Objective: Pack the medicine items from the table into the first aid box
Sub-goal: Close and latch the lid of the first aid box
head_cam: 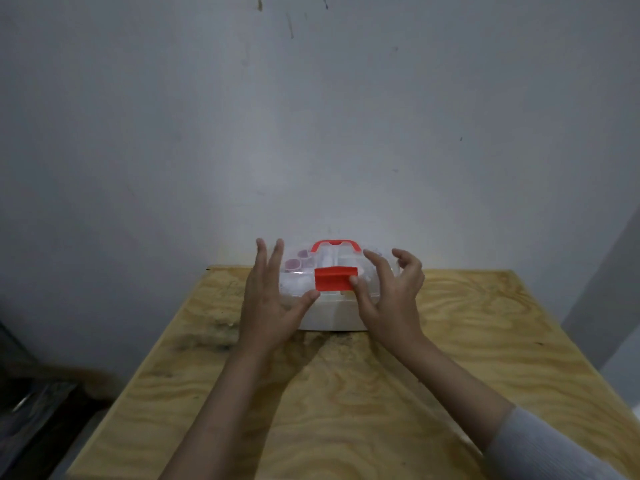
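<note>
I judged the job to be at its last step, closing the red latch (335,279) on the front of the first aid box (329,315), since no loose medicine lay on the wooden table (346,393) that I could see. The box sat at the far edge of the table, near the wall, with its clear lid (294,284) down and its red handle (334,244) standing up at the back; through the lid I made out small pinkish cups (298,263), the rest too blurred to name. To close it well I would steady the lid from both sides and press the latch squarely with the thumbs until it seated, without tipping the light box off the back edge. My left hand (268,299) was spread wide and flat against the left side of the lid, thumb tip just beside the latch's lower corner, gripping nothing. My right hand (388,296) was half open, fingers curled over the right side, thumb touching the latch's right edge, holding nothing either.
</note>
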A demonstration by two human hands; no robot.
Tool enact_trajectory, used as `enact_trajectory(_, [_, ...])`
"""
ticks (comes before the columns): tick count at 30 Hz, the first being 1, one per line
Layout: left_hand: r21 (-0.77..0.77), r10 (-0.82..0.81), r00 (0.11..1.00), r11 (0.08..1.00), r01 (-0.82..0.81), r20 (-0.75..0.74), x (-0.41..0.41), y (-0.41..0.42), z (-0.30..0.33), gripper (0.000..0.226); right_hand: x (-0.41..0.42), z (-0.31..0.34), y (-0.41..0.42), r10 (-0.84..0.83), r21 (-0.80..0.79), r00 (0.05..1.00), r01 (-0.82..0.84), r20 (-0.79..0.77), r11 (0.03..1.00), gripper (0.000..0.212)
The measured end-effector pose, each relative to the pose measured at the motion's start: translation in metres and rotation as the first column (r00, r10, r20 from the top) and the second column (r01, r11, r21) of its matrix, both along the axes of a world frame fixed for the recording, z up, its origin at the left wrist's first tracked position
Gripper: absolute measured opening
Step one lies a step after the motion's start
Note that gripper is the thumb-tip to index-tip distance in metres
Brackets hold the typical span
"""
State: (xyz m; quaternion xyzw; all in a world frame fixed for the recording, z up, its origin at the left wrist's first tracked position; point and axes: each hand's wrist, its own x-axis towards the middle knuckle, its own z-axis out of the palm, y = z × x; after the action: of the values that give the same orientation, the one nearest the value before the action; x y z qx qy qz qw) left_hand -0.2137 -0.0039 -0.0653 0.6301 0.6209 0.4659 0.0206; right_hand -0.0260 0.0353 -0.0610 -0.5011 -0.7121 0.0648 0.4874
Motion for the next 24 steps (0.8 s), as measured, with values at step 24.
enact_trajectory(24, [0.078, -0.059, 0.997, 0.995, 0.055, 0.049, 0.0, 0.016, -0.014, 0.04, 0.01, 0.015, -0.001, 0.236, -0.142, 0.968, -0.223, 0.088, 0.964, 0.048])
